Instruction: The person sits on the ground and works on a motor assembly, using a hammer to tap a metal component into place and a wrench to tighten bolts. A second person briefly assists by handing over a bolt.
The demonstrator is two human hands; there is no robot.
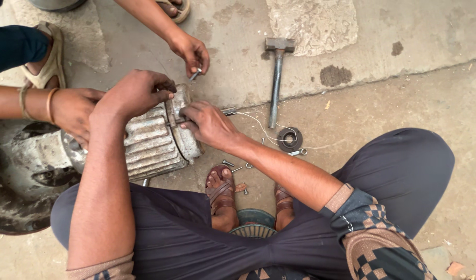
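Observation:
A grey ribbed electric motor (152, 145) lies on the concrete ground in front of my squatting legs. My left hand (137, 92) grips the top of the motor's round end cover (183, 124). My right hand (209, 123) presses its fingers against the face of that cover; whether it holds a small part I cannot tell. Another person's hand (192, 52) holds a small bolt (195, 75) just above the cover, and that person's other hand (74, 111), with bangles on its wrist, steadies the motor's far end.
A hammer (276, 78) lies on the ground to the right of the motor. A dark ring part (290, 139), thin white wire and loose bolts (233, 166) lie near my sandalled feet. A big grey metal housing (20, 176) sits at left.

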